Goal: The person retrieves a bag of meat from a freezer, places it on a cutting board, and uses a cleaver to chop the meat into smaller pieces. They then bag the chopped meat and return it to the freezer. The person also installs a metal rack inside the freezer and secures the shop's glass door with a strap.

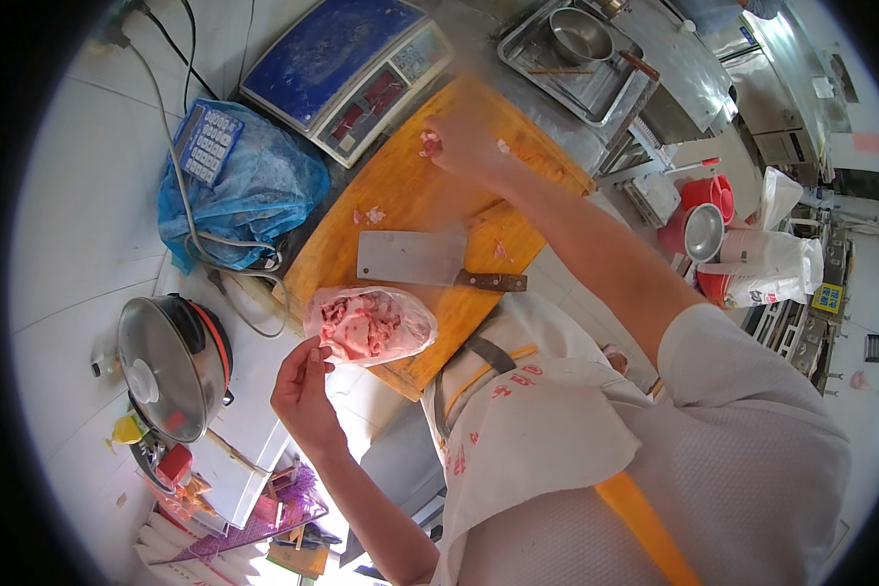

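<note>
My left hand (306, 399) pinches the near left rim of a clear plastic bag (419, 329) that lies open on the wooden cutting board (439, 300). Chopped raw meat (359, 327) fills the bag. Over the far part of the board, my right hand (463, 143) is closed around some pieces of raw meat (431, 144). A cleaver (410, 256) with a wooden handle lies flat between the bag and my right hand. Small meat scraps (373, 214) are scattered on the board.
A digital scale (337, 66) stands beyond the board. Left are a blue plastic bag (264, 168) with a keypad on it, cables and a glass-lidded pot (165, 370). A metal tray (601, 102) with a saucepan (580, 36) sits far right. Part of another person shows at the top right.
</note>
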A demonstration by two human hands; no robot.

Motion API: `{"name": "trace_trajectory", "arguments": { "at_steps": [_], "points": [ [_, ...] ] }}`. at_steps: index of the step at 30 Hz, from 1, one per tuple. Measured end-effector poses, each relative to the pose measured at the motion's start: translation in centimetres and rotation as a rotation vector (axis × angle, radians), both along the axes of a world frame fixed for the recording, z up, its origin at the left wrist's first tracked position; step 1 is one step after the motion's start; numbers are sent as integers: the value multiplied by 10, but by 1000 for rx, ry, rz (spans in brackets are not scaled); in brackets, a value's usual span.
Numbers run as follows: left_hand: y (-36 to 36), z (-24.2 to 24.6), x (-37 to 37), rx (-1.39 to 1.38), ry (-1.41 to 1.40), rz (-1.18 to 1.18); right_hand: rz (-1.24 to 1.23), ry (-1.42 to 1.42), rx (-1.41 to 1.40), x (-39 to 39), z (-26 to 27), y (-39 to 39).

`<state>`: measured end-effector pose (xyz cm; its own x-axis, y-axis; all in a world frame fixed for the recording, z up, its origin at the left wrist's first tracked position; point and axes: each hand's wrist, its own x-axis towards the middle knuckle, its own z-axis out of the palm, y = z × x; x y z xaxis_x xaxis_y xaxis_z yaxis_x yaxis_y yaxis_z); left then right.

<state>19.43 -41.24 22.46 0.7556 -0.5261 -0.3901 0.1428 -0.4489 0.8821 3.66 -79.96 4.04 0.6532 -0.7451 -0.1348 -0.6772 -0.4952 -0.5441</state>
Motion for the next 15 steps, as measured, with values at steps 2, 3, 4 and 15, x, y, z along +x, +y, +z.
{"name": "trace_trajectory", "arguments": {
  "at_steps": [2,3,4,15],
  "points": [
    [1,1,0,-5,-5,-2,105,133,-53,5,-1,-4],
    [2,0,1,-11,-4,-3,149,180,-52,7,7,-2],
    [3,-1,1,-17,-4,-5,191,227,-51,8,14,0],
    [7,-2,6,1,-46,54,-32,131,-62,-94,15,-18]
  ]
}}
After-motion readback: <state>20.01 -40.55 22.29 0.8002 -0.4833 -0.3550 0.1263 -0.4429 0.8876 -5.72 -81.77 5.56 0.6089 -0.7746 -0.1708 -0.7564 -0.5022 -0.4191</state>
